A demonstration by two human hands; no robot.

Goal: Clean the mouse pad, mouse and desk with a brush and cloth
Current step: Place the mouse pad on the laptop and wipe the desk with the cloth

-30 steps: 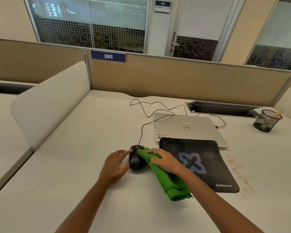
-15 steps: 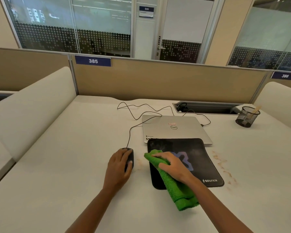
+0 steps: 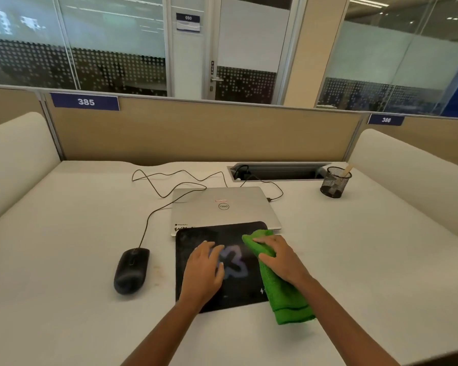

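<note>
pressing fluffy cloth [image 3: 284,294] on flat pad [image 3: 238,289]

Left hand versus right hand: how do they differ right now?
The left hand lies bare on the pad with its fingers spread, while the right hand presses the cloth. The left hand sits at the pad's middle, the right hand at its right edge. Both are on the pad, and neither touches the mouse.

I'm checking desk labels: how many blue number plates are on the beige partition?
2. The blue number plate reading 385 is top left on the beige partition; the one reading 386 is top right. Others may be hidden.
</note>
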